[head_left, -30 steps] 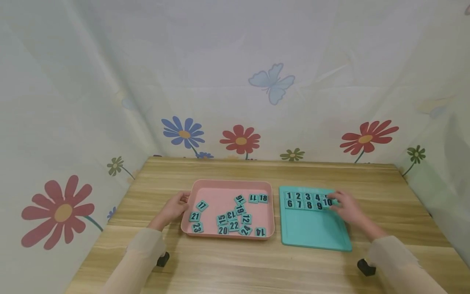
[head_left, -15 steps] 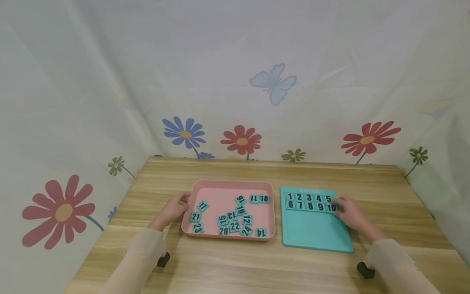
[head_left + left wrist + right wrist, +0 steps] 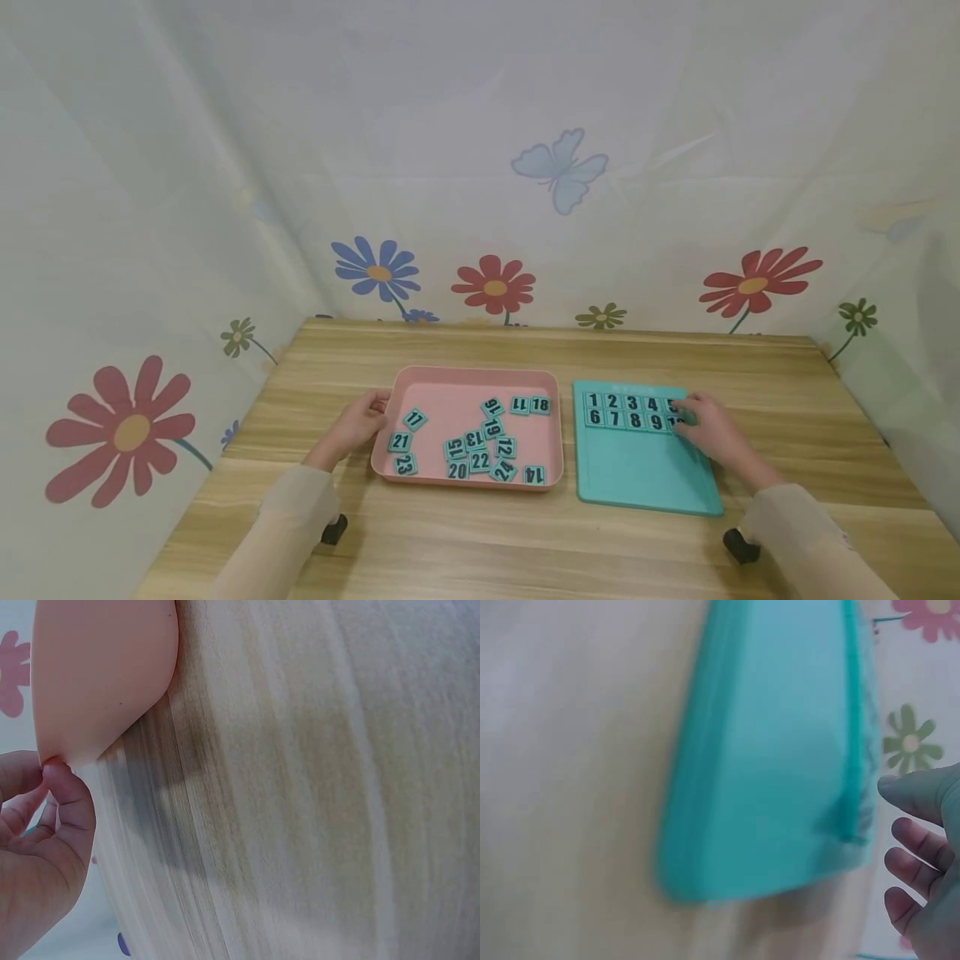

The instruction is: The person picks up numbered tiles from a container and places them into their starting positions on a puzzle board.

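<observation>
The pink tray (image 3: pixel 480 377) stands on the table with several numbered teal tiles lying in it, such as 17, 21 and 14. My left hand (image 3: pixel 360 423) pinches its left rim; thumb and finger meet at the edge in the left wrist view. To the right lies a turquoise board (image 3: pixel 645 475), bearing two rows of tiles along its far side, 1 to 5 and 6 to 10. My right hand (image 3: pixel 711 429) is over the right end of those rows, partly covering tile 5 (image 3: pixel 671 406) and tile 10 (image 3: pixel 675 422). Its fingers (image 3: pixel 911 866) are loosely bent around nothing.
A wooden table (image 3: pixel 525 542) carries the tray and the board, with a narrow gap between them. Behind it and at both sides hangs a pale cloth (image 3: pixel 420 167) printed with flowers and a butterfly. Black pieces (image 3: pixel 741 546) show under both wrists.
My right hand drew back to the board's right edge, uncovering 5 and 10, then moved in over them again. The left hand stays on the tray's rim.
</observation>
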Demonstrator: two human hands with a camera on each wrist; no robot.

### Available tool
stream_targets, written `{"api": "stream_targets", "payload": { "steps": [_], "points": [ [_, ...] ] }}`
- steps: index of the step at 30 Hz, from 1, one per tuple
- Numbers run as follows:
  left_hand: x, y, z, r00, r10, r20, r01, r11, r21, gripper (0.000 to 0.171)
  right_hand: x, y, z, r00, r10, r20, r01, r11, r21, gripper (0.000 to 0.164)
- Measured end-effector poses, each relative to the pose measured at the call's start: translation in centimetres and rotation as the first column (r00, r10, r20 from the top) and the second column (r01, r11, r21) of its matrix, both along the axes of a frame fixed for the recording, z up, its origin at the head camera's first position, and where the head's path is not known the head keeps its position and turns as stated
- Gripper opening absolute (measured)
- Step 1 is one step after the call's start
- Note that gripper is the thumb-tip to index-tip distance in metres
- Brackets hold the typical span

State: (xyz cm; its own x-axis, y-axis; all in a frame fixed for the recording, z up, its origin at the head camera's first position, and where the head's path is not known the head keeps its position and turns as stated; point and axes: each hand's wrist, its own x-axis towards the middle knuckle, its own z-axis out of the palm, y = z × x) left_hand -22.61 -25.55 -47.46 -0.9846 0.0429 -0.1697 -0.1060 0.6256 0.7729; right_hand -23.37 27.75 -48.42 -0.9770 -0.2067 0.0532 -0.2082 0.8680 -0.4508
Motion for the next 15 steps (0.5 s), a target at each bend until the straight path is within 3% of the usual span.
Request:
{"api": "stream_targets", "payload": {
  "steps": [5, 15],
  "points": [
    [-0.2, -0.1, -0.1, 1.0, -0.003, 0.005, 0.003, 1.0, -0.004, 0.042, 0.2, -2.5, 1.9, 0.995, 0.048, -0.085, -0.051, 0.998, -0.027, 0.034],
    [-0.2, -0.1, -0.1, 1.0, -0.004, 0.018, 0.004, 1.0, -0.01, 0.042, 0.2, -8.7, 2.5, 0.962, 0.191, -0.194, -0.203, 0.978, -0.046, 0.034]
  ]
}}
